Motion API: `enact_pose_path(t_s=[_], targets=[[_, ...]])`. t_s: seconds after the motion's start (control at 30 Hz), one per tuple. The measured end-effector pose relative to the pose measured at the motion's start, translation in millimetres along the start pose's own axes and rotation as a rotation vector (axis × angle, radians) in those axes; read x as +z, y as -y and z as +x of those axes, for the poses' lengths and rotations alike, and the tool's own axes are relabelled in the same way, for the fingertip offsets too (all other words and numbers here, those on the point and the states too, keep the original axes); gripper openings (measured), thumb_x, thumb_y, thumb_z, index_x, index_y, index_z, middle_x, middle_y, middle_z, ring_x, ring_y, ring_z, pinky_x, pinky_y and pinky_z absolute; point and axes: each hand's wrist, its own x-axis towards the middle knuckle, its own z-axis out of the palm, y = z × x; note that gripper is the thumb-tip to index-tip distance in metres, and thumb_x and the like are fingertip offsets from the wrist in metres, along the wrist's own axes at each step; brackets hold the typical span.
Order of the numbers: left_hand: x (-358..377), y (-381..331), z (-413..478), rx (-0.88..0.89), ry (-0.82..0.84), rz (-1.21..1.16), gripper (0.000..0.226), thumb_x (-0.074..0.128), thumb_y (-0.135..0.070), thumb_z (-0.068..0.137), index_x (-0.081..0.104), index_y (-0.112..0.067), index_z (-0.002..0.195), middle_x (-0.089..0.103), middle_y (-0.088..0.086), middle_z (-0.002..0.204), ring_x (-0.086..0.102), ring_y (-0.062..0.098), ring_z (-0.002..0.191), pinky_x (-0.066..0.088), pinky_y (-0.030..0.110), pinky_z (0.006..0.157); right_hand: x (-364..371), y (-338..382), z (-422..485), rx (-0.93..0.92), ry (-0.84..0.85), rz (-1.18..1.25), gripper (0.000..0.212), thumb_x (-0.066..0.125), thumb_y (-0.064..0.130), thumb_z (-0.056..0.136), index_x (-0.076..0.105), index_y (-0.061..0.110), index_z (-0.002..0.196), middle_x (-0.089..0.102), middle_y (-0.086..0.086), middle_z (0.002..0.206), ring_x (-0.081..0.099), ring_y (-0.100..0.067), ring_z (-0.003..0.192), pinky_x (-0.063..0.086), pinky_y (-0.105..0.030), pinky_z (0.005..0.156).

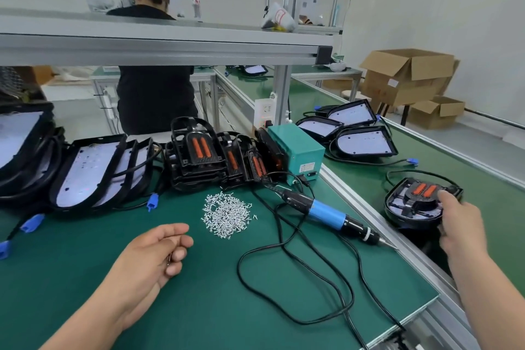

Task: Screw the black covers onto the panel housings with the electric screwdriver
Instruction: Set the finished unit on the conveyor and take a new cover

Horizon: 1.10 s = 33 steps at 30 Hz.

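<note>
Basically a green desk fills the near view, with a green belt running along its right side past an aluminium rail. Uncovered housings stand in a row at the far left of the desk, white boards showing, blue plugs trailing from them. The black covers, with orange inserts, are stacked dead ahead at the desk's back edge, next to a teal power box. One capped housing lies flat on the belt, well right of the desk. The right hand grips its near rim, thumb on top and fingers wrapped under. The left hand rests palm-up on the desk with fingers curled in. A tiny metal sliver shows between them, maybe a screw, too small to call. The screwdriver lies untouched between the two hands. Its long axis runs far-left to near-right, its bit points at the rail and its cord loops toward the viewer. It is nearer the right hand, so that hand likely has to let go and come back left for it. The loose screws are piled just beyond the left hand's fingertips, in front of the covers. The power box label is unreadable, and the hanging sign up top has Chinese characters too blurred to read.
</note>
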Motion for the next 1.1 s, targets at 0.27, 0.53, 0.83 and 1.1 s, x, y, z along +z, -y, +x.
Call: enact_pose_path(t_s=[0.27,0.53,0.83,1.1], targets=[[1.2,-3.9,-6.1,-0.006,0.065,-0.02,0.035,0.04,0.013,0.103,0.065,0.001,0.125,0.07,0.014,0.095,0.055,0.015,0.069,0.043,0.029,0.058,-7.7,1.0,-5.0,-0.018,-0.015,-0.14,0.05,0.06,0.044,0.1,0.057,0.003,0.129,0.06,-0.01,0.115,0.053,-0.028,0.101,0.042,-0.043,0.087],[-3.4,-8.0,-4.6,-0.07,0.012,-0.211,0.028,0.044,0.011,0.104,0.064,0.007,0.123,0.072,0.013,0.088,0.053,0.012,0.058,0.041,0.02,0.042,-3.6,6.2,-25.5,-0.162,-0.104,-0.213,0.066,0.055,0.052,0.094,0.045,0.016,0.148,0.054,-0.011,0.143,0.053,-0.039,0.128,0.044,-0.053,0.103],[-27.3,-19.9,0.2,-0.225,-0.056,-0.641,0.03,0.04,0.002,0.107,0.059,0.006,0.129,0.066,0.009,0.082,0.053,0.007,0.053,0.038,0.015,0.037,70.5,16.8,-116.6,-0.639,0.284,-0.172,0.026,0.057,0.038,0.102,0.07,0.035,0.125,0.071,0.022,0.121,0.063,0.01,0.108,0.044,-0.023,0.093],[-21.4,-20.5,-2.8,-0.276,-0.03,-0.537,0.021,0.043,0.002,0.103,0.061,0.001,0.115,0.062,0.01,0.078,0.042,0.009,0.049,0.028,0.019,0.034,198.4,13.3,-215.5,-0.805,0.762,-0.323,0.012,0.06,0.037,0.105,0.071,0.039,0.104,0.073,0.025,0.097,0.066,0.004,0.097,0.046,-0.014,0.081]])
